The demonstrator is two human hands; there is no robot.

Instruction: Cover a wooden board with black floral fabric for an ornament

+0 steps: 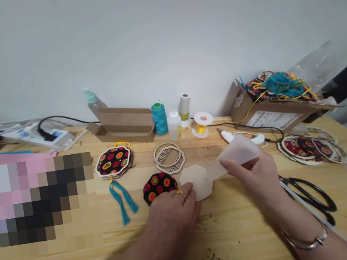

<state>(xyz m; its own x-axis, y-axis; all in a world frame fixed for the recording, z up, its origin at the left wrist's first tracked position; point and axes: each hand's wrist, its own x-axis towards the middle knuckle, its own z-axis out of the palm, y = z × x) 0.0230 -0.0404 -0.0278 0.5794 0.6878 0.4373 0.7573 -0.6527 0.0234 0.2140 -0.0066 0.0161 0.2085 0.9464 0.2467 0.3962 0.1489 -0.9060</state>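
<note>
My right hand (255,178) is closed around a translucent white squeeze bottle (229,156), tipped so its nozzle points left and down onto a pale scalloped piece (197,180). My left hand (174,210) holds that piece against the table by its lower left edge, fingers bent and pressed together. Just left of it lies a scalloped piece of black fabric with red and yellow flowers (159,186), partly covered by my left hand. Behind these rest thin wooden lattice frames (170,158), one round and one scalloped.
Several finished floral pieces (113,162) with a teal tassel (122,200) lie left. Along the wall stand an open carton (124,128), teal thread (159,119), a small bottle (174,126) and yellow cord (202,125). Rightward are a glue gun (249,138), black-handled scissors (315,195) and a filled box (263,118).
</note>
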